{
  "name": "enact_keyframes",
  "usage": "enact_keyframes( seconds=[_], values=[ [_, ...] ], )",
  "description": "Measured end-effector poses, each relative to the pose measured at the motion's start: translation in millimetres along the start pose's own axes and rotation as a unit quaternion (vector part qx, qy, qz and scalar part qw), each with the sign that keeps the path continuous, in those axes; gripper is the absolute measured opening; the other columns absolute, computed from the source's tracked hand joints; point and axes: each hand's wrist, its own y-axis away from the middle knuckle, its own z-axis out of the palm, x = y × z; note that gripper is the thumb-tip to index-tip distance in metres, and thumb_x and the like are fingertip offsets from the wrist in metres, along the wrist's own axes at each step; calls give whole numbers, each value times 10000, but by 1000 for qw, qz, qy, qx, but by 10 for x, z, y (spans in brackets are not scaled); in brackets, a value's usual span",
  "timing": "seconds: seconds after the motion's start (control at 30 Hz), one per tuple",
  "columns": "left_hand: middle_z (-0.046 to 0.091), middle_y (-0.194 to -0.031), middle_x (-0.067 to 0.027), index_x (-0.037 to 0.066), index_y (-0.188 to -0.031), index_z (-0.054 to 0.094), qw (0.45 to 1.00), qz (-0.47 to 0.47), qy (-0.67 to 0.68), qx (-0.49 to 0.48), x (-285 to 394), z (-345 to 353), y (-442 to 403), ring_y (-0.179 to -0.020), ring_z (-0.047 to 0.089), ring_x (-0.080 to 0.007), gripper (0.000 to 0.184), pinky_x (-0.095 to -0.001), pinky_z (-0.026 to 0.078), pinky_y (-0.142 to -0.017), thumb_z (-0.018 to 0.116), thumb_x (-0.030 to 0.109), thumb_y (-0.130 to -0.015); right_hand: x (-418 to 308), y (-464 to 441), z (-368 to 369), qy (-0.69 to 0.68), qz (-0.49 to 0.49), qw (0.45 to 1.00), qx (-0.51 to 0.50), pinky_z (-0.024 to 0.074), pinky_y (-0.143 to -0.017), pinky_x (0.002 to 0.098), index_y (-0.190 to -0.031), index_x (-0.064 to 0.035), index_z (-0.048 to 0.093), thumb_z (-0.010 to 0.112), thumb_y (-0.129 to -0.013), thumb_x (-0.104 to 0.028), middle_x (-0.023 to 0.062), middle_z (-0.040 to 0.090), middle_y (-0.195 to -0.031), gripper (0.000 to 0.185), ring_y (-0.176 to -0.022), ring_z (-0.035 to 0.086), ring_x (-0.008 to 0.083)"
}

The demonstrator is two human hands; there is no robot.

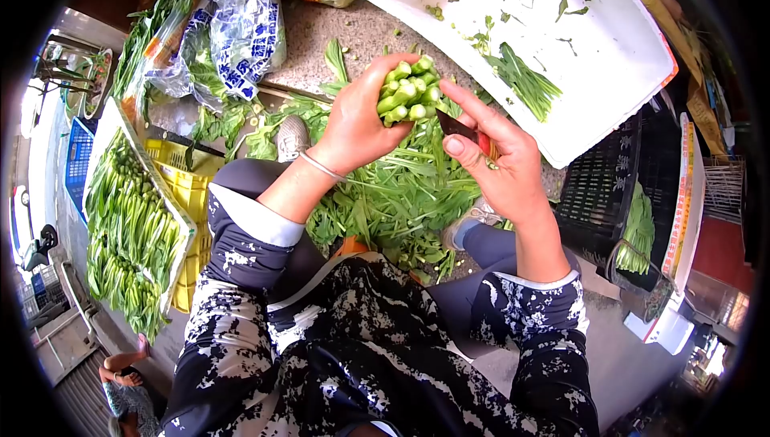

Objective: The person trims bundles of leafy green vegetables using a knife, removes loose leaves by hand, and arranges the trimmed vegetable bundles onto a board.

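Note:
My left hand (357, 122) is wrapped round a bunch of leafy green stems (411, 93), their pale cut ends turned up toward me. In my right hand (509, 160) is a small knife (455, 126) with a dark blade and a reddish handle. The blade tip lies close beside the stem ends; whether it touches them I cannot tell. My right index finger stretches toward the bunch. Below both hands, loose green leaves (393, 192) cover the ground between my shoes.
A white foam box (618, 60) with leaf scraps stands at upper right, beside a black crate (597, 180). At left, bundled greens (132, 220) lie in a foam tray next to yellow crates (171, 154). Plastic bags (249, 36) sit behind. Another person (128, 393) is at lower left.

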Motion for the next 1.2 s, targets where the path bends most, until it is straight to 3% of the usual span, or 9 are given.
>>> enact_keyframes(
  seconds=[0.1,0.37,0.57,0.67,0.73,0.8,0.87,0.9,1.2],
  values=[
    [594,-939,-124,113,-1128,454,999,-1,-38,28,2,13,-2,-852,595,-322,565,-358,489,-720,682,28,-618,27,13,26,15,1,1000,-6,392,-580,172,-1224,-126,515,663,-785,-139,-5,536,-784,464,-656,439,34],
    [595,-917,-117,121,-1122,469,994,29,-91,53,-37,69,1,-810,591,-318,574,-369,479,-680,690,38,-599,110,-15,116,42,-60,997,15,400,-564,193,-1221,-152,519,669,-769,-116,22,564,-789,478,-634,442,42],
    [594,-899,-102,119,-1119,474,991,34,-116,64,-63,72,3,-802,584,-305,573,-377,462,-674,682,38,-591,149,-59,59,79,-87,993,16,386,-559,214,-1136,-135,588,651,-776,-118,10,547,-711,365,-590,433,81],
    [590,-880,-98,111,-1118,476,986,55,-145,67,-88,56,-26,-802,580,-295,581,-376,450,-668,668,19,-578,151,-53,90,89,-69,992,48,387,-565,221,-1116,-139,603,644,-780,-118,4,539,-692,339,-587,430,83],
    [587,-872,-96,107,-1118,477,982,67,-166,68,-88,21,-18,-802,577,-289,585,-375,443,-665,660,9,-571,147,-51,145,183,-44,964,187,385,-565,214,-1100,-147,615,641,-783,-115,0,535,-684,321,-589,436,78],
    [576,-848,-90,96,-1116,480,972,74,-209,80,-63,7,-25,-797,570,-273,589,-364,431,-661,640,-9,-559,117,-60,123,192,-21,961,199,387,-576,202,-1160,-115,569,640,-796,-136,-5,555,-704,371,-594,443,60],
    [570,-838,-85,91,-1115,481,968,87,-222,80,-61,26,-36,-786,567,-267,582,-360,427,-655,636,-5,-562,125,-38,188,-81,45,993,76,384,-572,189,-1234,-66,487,635,-811,-155,-11,562,-728,456,-601,439,35],
    [564,-827,-80,85,-1114,481,963,100,-239,78,-65,22,-32,-775,563,-262,576,-356,423,-649,632,-1,-564,155,-29,218,-77,34,995,54,386,-583,177,-1279,-27,414,648,-807,-184,-17,563,-736,550,-618,445,21],
    [537,-781,-56,71,-1105,486,949,131,-271,94,-97,32,-45,-719,543,-240,549,-345,398,-614,607,10,-573,213,-37,247,-41,44,996,70,379,-589,169,-1282,-49,419,669,-789,-206,-31,552,-699,574,-607,427,15]
  ],
)
